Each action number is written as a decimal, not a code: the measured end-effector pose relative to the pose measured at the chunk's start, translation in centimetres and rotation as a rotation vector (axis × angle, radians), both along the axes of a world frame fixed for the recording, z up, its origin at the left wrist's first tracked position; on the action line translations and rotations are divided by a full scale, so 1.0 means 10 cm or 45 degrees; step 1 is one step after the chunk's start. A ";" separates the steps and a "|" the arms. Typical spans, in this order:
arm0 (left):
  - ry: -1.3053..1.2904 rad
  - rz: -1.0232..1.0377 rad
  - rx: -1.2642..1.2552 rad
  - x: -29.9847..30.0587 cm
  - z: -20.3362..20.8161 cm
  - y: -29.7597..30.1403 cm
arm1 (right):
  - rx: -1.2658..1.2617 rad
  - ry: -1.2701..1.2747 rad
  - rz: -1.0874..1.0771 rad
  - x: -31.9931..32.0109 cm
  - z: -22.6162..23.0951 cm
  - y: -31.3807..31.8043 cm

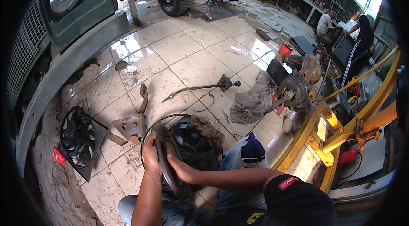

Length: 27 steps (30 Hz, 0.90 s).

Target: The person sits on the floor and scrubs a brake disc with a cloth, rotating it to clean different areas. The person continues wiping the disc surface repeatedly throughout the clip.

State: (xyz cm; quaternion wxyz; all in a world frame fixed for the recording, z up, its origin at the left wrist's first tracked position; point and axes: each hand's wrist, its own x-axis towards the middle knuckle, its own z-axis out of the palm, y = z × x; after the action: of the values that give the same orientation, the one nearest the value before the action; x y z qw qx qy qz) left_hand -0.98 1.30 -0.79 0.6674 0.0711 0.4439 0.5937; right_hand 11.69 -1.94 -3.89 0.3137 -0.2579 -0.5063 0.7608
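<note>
A round, worn dark metal disc (178, 188) is tilted on edge between my hands, above my lap. My left hand (150, 152) wraps round its left rim, closed on it. Against its right face lies my right hand (182, 169), fingers together, gripping the disc from that side; some fingertips are hidden. Just beyond the disc, a black fan (189, 138) sits on the floor, partly covered by it. A brown rag (208, 130) hangs over the fan's far edge. To the left rests a rusty pedal bracket (132, 126) with an upright arm.
Another black fan (79, 138) leans at the left beside a red object (59, 155). A lever with a rod (200, 88) lies ahead. Rightward are a grey cloth (252, 101), an axle assembly (294, 91) and a yellow metal frame (313, 145). A green vehicle (76, 13) stands left; people work far off.
</note>
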 end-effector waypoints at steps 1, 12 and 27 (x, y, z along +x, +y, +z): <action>-0.012 0.008 0.026 0.06 0.04 0.00 | 0.017 -0.040 0.011 -0.02 -0.24 0.11; 0.035 0.015 -0.004 0.04 -0.02 -0.01 | 0.119 -0.242 -0.124 -0.03 -0.21 0.06; 0.023 0.071 0.012 0.04 -0.18 -0.03 | 0.019 -0.123 -0.008 0.00 -0.18 0.05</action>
State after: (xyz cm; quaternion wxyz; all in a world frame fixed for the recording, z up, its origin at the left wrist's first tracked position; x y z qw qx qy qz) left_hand -0.59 0.99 -2.59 0.6461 0.0670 0.4490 0.6135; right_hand 11.69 -1.43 -5.70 0.2933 -0.2935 -0.5256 0.7427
